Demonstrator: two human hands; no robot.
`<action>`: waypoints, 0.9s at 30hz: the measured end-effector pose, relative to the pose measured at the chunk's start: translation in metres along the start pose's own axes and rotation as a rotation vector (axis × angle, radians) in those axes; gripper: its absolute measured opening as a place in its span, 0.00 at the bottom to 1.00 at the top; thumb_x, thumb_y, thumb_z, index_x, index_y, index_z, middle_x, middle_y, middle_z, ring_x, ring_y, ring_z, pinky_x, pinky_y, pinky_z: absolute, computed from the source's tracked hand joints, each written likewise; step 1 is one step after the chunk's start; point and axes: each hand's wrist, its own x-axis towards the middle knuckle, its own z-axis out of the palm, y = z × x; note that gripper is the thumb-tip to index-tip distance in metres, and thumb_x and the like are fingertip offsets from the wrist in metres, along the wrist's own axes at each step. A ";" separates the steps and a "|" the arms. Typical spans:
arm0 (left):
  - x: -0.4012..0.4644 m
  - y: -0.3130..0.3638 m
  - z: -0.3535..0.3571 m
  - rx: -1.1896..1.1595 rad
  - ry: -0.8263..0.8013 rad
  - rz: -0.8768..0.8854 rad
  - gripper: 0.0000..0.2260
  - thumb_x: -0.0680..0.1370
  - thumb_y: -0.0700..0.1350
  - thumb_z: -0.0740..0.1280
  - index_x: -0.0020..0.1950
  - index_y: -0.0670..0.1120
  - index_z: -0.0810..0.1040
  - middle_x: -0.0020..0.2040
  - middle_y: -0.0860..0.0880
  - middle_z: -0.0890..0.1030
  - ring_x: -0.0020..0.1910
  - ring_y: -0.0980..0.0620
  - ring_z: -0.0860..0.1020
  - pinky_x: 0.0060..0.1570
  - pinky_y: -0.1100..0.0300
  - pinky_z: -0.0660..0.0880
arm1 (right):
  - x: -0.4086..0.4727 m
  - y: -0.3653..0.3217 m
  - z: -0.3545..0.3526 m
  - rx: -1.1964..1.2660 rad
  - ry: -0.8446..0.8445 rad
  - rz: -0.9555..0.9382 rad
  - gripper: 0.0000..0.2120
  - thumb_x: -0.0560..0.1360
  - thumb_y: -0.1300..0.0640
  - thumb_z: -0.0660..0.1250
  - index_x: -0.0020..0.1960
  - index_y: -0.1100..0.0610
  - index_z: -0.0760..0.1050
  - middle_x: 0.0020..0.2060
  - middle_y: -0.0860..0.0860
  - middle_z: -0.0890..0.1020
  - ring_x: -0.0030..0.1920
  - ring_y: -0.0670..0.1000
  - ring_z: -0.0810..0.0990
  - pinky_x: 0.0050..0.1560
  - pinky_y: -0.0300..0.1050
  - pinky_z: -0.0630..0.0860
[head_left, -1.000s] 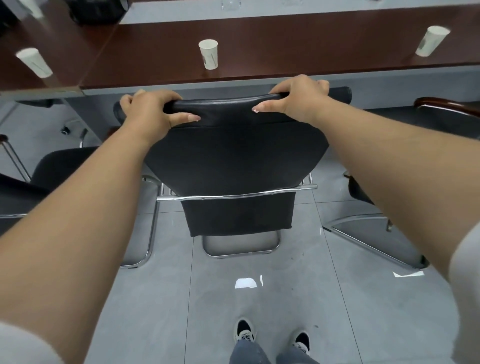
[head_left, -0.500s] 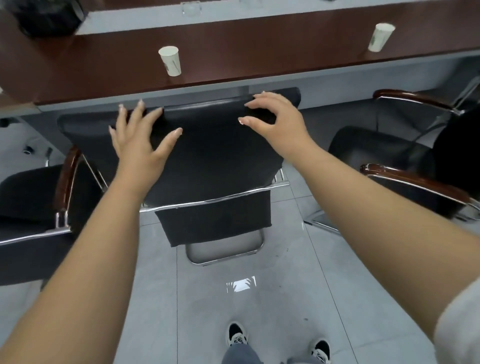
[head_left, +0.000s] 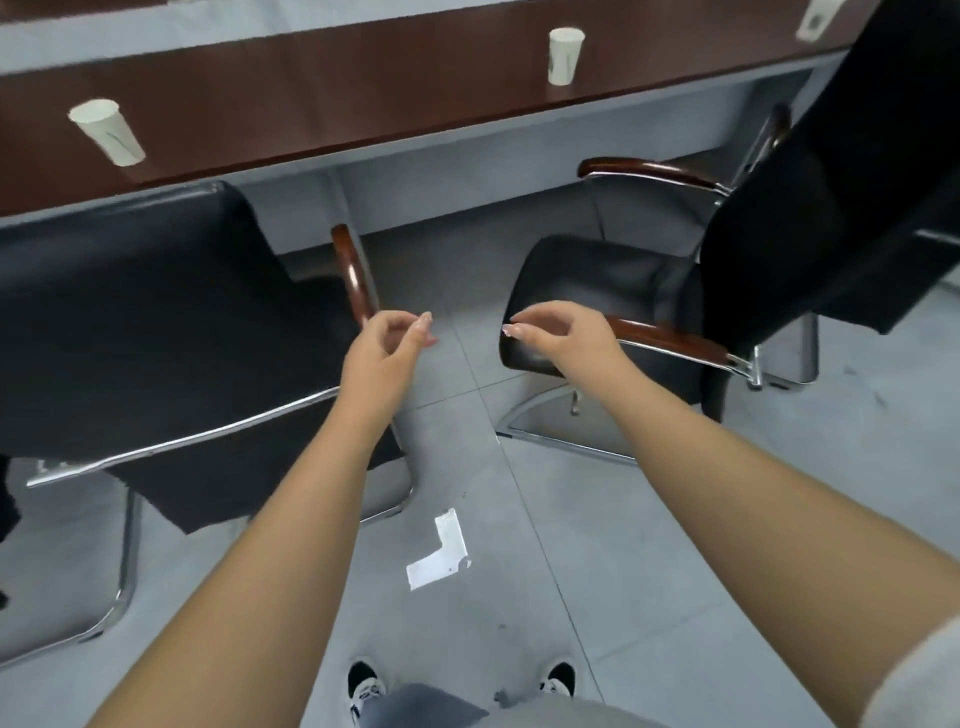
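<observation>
A black chair (head_left: 156, 322) with a chrome frame and a brown armrest stands at the left, its back towards me, pushed in against the dark wooden table (head_left: 337, 98). My left hand (head_left: 387, 345) hovers just right of that chair's armrest, fingers loosely curled, holding nothing. My right hand (head_left: 558, 335) hangs in the air in front of a second black chair (head_left: 675, 296), also loosely curled and empty. That second chair is turned sideways, away from the table.
White paper cups (head_left: 106, 132) (head_left: 565, 55) stand on the table. Grey tiled floor (head_left: 519, 519) lies between the two chairs, with a bright light reflection on it. My feet in black shoes (head_left: 366, 688) show at the bottom.
Both hands have left the backrest of the left chair and drawn back into the air. The view has swung right, bringing the second chair towards the middle.
</observation>
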 end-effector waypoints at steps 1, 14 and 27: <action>0.002 0.005 0.019 -0.005 -0.021 -0.011 0.08 0.79 0.50 0.61 0.52 0.46 0.74 0.44 0.55 0.80 0.41 0.68 0.74 0.37 0.80 0.67 | 0.001 0.008 -0.016 -0.007 0.006 0.014 0.10 0.71 0.54 0.72 0.51 0.56 0.79 0.45 0.47 0.80 0.47 0.43 0.77 0.41 0.23 0.70; 0.055 0.011 0.174 0.021 -0.232 -0.224 0.09 0.79 0.51 0.62 0.50 0.46 0.75 0.38 0.55 0.80 0.43 0.60 0.76 0.50 0.63 0.71 | 0.049 0.091 -0.144 -0.084 -0.004 0.201 0.09 0.74 0.51 0.67 0.53 0.53 0.78 0.40 0.39 0.74 0.42 0.41 0.73 0.47 0.34 0.68; 0.178 -0.042 0.270 -0.036 -0.280 -0.579 0.10 0.78 0.55 0.61 0.42 0.51 0.74 0.42 0.51 0.80 0.49 0.51 0.77 0.53 0.57 0.71 | 0.189 0.164 -0.181 -0.185 -0.173 0.487 0.16 0.72 0.46 0.69 0.56 0.54 0.78 0.51 0.47 0.77 0.54 0.48 0.74 0.52 0.41 0.68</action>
